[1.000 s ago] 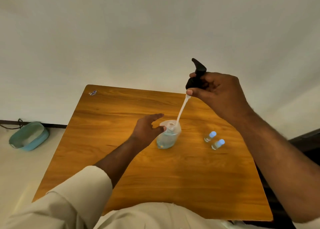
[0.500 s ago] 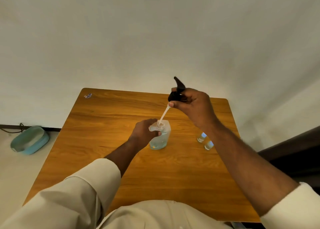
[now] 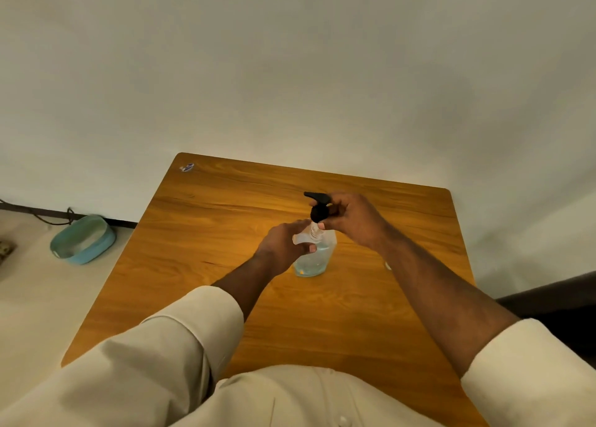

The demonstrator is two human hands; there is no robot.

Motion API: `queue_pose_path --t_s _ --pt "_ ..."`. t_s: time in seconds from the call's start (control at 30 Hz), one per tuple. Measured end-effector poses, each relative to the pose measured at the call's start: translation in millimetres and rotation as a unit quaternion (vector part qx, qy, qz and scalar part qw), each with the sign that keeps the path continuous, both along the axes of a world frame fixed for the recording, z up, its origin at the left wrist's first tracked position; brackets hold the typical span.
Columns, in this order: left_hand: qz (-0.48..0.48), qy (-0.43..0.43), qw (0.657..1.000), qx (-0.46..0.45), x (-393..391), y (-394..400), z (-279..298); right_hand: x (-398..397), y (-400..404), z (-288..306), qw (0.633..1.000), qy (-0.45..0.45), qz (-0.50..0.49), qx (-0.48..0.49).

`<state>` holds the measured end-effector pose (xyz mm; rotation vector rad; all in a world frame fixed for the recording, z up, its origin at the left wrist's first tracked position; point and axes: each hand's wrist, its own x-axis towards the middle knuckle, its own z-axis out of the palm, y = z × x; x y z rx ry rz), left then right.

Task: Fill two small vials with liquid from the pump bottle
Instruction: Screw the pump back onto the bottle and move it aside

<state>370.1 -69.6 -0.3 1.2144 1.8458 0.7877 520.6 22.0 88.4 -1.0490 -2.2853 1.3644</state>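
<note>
A clear pump bottle (image 3: 314, 259) with pale blue liquid stands upright near the middle of the wooden table (image 3: 200, 233). My left hand (image 3: 283, 246) grips its shoulder and neck from the left. My right hand (image 3: 350, 215) pinches the black pump head (image 3: 319, 208) just above the bottle's mouth, with the dip tube down inside the bottle. The two small vials are almost wholly hidden behind my right forearm; only a pale sliver (image 3: 388, 266) shows at the arm's edge.
A small blue and white scrap (image 3: 187, 167) lies at the table's far left corner. On the floor to the left sits a teal basin (image 3: 83, 239) with a dark cable (image 3: 42, 215) along the wall. A dark piece of furniture (image 3: 548, 297) stands to the right.
My right hand has lowered the pump head from high above the bottle down to its mouth, feeding the tube in. My left hand closed round the bottle. My right arm now covers the vials.
</note>
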Motion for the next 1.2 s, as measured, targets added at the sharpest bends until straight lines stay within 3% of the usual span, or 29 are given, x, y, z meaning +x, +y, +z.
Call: queue_pose_path --t_s 0.1,0.4,0.6,0.83,0.97,1.1,1.2 --pt "0.007 -0.012 1.000 0.005 0 -1 -2 -1 2 3 0.999 -0.031 0.020 -0.018" --pt "-0.002 -0.001 1.000 0.006 -1 1 -8 1 3 -12 0.987 -0.125 0.063 0.080" --pt "-0.014 -0.010 1.000 0.010 -3 -1 -3 -1 -3 -29 0.993 -0.098 0.012 0.066" --pt "-0.016 0.000 1.000 0.008 0 -1 -2 -2 -19 -43 0.983 -0.096 -0.061 0.142" --pt "-0.015 -0.002 1.000 0.002 -4 -5 -2 7 -21 -49 0.992 -0.057 -0.080 0.082" --pt "-0.023 0.020 1.000 0.000 -4 -5 1 20 -15 -48 0.997 0.014 -0.066 -0.049" --pt "-0.025 0.026 0.999 -0.002 -3 -7 -1 24 -12 -44 0.997 -0.033 -0.046 -0.049"
